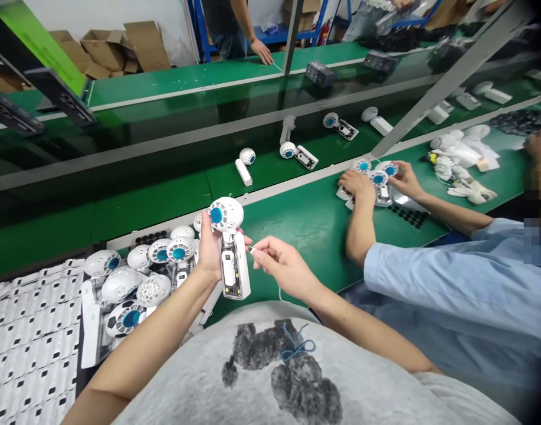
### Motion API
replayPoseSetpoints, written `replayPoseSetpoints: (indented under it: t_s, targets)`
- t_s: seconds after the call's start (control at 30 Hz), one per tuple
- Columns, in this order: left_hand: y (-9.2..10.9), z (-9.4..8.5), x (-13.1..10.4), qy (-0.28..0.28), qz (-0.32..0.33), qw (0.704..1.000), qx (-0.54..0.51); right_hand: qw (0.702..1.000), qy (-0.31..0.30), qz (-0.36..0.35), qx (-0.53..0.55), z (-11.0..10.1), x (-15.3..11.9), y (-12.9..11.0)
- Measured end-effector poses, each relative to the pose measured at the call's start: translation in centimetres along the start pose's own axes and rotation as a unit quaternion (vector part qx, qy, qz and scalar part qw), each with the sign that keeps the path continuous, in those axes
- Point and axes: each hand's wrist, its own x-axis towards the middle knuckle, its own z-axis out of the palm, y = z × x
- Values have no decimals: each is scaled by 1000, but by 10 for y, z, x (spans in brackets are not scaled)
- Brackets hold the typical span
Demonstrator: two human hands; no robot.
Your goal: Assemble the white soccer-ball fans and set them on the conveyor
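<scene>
Upright in my left hand [209, 251] is a white handheld fan [235, 260], with a round head, a blue hub and a clear-fronted handle. My fingers wrap round it from the left and behind. My right hand [285, 267] pinches the small plug [251, 249] of a thin white cable [279, 292] close to the handle's right side. Whether the plug touches the handle I cannot tell. Left of my left hand, several similar fans [153, 288] lie piled together, partly hidden by my forearm.
At far left lie rows of white parts [35, 330]. A green conveyor belt [164, 198] behind a pale rail carries several fans [305, 157]. On the right, a co-worker's hands [363, 188] hold fans on the green bench [292, 215]. A slanted metal post [447, 77] crosses the upper right.
</scene>
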Motion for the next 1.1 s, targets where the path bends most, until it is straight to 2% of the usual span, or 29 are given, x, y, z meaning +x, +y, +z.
replayPoseSetpoints:
  t_s: [0.23,0.43,0.63,0.87,1.0,1.1]
  targets:
    - [-3,7,-1,31,32,999,10,999,-17,-5,-30,3,-3,1]
    - [-7,4,1,22,41,998,35,994,-22,15,-102,-2,-3,0]
    - [-14,0,-1,-5,55,982,181,982,-58,7,-178,-6,-2,3]
    - [-18,6,2,6,31,973,229,986,-76,43,-141,-10,5,13]
    - [-19,9,12,3,17,963,271,993,-44,42,-98,-8,7,26]
    - [-15,4,30,21,26,953,302,996,-3,85,-26,-22,6,35]
